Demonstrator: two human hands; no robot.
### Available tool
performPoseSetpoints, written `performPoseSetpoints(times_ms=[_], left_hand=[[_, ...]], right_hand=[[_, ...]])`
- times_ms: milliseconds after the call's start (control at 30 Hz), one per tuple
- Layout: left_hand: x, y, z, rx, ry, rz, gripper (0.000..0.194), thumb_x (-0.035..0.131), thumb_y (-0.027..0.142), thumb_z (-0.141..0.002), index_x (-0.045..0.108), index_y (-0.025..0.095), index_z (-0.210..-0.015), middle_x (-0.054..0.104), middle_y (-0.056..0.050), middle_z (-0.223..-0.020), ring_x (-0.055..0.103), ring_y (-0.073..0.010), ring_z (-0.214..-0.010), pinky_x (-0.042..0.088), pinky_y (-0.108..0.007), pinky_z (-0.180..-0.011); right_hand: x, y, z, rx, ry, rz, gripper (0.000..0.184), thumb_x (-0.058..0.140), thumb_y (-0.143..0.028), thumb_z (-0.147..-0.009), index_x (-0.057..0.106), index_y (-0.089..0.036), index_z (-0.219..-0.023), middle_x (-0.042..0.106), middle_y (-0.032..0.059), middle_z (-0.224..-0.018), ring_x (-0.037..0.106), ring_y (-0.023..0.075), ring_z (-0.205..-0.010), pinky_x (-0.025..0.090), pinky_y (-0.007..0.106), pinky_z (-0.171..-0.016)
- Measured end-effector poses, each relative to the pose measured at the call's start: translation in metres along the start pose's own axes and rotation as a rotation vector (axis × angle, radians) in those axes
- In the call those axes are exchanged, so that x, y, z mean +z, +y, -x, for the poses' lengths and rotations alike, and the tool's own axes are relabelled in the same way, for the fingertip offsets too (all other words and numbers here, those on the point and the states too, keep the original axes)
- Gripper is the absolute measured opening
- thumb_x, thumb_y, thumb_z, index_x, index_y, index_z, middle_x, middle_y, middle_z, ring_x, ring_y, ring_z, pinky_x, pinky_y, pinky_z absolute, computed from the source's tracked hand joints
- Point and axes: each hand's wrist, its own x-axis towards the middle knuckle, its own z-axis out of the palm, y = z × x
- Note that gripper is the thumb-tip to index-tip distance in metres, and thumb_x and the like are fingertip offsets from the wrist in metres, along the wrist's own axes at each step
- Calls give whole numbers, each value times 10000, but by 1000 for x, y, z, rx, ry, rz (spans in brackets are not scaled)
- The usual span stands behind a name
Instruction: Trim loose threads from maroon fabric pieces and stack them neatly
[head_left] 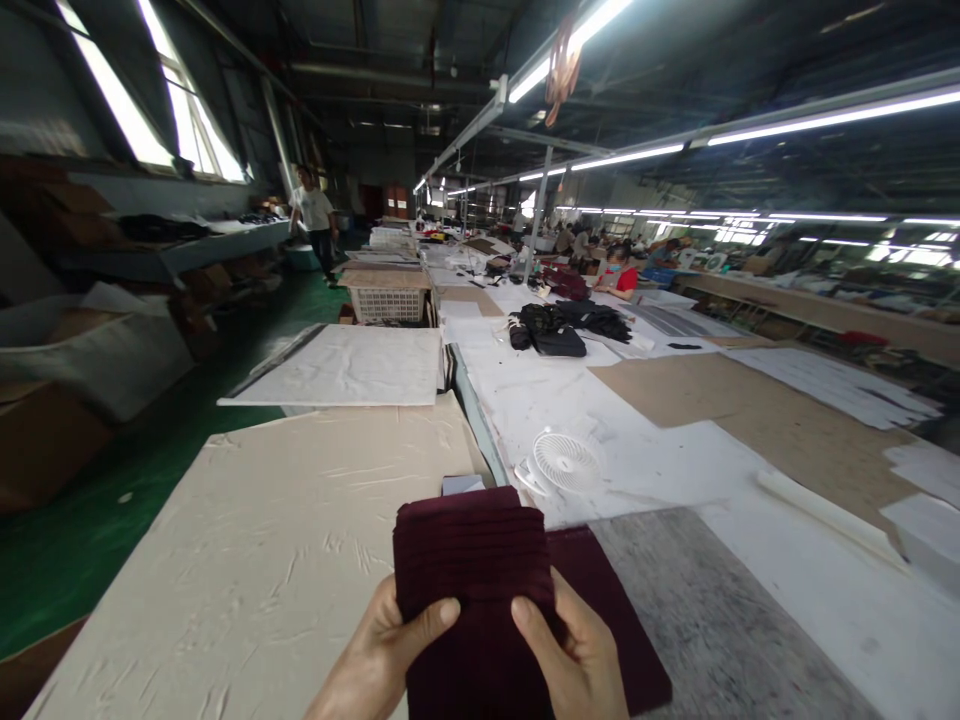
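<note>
Between my two hands is a stack of dark maroon folded fabric [472,560], its layered edges showing along the top. My left hand [390,650] grips the left side, thumb pressed on the front face. On the right side my right hand [574,650] holds it the same way, thumb on the front. The fingers behind the stack are hidden. Another maroon fabric piece [622,620] lies flat on the table behind my right hand, partly covered by it. Just beyond the stack lies a small pale card or paper [463,485].
A beige-covered table [285,530] spreads to the left. On the white table [660,460] rest a white fan [566,460], dark garments [562,325] and brown paper [720,385]. A plastic crate [390,303] stands ahead. One person [315,215] is in the green aisle; another [619,272] wears red.
</note>
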Motion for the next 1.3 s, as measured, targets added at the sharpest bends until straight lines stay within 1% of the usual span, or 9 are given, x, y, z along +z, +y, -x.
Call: performPoseSetpoints(times_ms=[100,200,300,400,500,600,1033,1167,1300], left_hand=[[-1,0,0,-21,24,12,318,794,318,-661,744,181,-943,759,-68,-925,696,-232,-827,540,-335,-823],[-3,1,2,-50,26,15,325,805,325,-644,749,173,-926,759,-74,-912,697,-239,-810,547,-342,-806],[-5,4,3,-70,2,-38,347,803,343,-645,750,164,-938,757,-84,-928,695,-245,-810,550,-341,-792],[-8,5,3,-70,-63,-108,379,778,367,-675,741,168,-996,751,-91,-969,689,-255,-850,545,-342,-802],[-9,6,3,-52,-111,-174,425,756,398,-695,723,181,-1059,749,-91,-978,682,-266,-886,529,-366,-852],[-9,7,4,-26,-119,-217,428,743,409,-706,721,186,-1071,752,-85,-965,683,-269,-875,516,-391,-884],[-8,11,5,-34,-104,-285,365,723,403,-725,734,196,-1026,750,-60,-965,679,-244,-816,545,-322,-773],[-9,11,4,-29,-121,-311,355,716,408,-727,741,195,-1010,747,-65,-971,672,-257,-845,543,-346,-801],[-10,11,4,-23,-120,-314,346,720,407,-724,747,193,-994,749,-65,-952,672,-249,-830,539,-344,-813]], right_hand=[[-5,2,-3,-48,-52,5,317,539,-407,-887,661,-182,-1074,670,95,-1045,631,208,-926,527,304,-846],[-14,3,-8,-196,17,81,360,576,-348,-878,561,-231,-1218,531,101,-1304,544,229,-1156,502,333,-925],[-24,-8,-14,-409,66,238,371,637,-309,-843,551,-276,-1203,424,76,-1403,409,243,-1305,416,403,-1045],[-29,-26,-20,-512,-9,375,301,652,-300,-837,590,-303,-1131,423,46,-1401,400,230,-1312,407,410,-1058],[-29,-38,-24,-537,-63,441,240,651,-300,-839,610,-295,-1075,445,40,-1381,443,218,-1273,447,385,-1019],[-27,-41,-26,-545,-76,454,224,645,-302,-844,608,-286,-1065,464,42,-1359,465,212,-1249,462,376,-999],[-24,-41,-29,-475,-78,475,110,645,-265,-835,590,-235,-926,550,63,-1225,540,212,-1141,495,356,-935],[-24,-44,-32,-455,-109,486,113,637,-265,-842,596,-231,-941,550,60,-1224,543,208,-1134,491,359,-943],[-26,-45,-32,-489,-116,459,148,635,-262,-847,602,-238,-989,562,57,-1197,550,192,-1118,519,318,-888]])
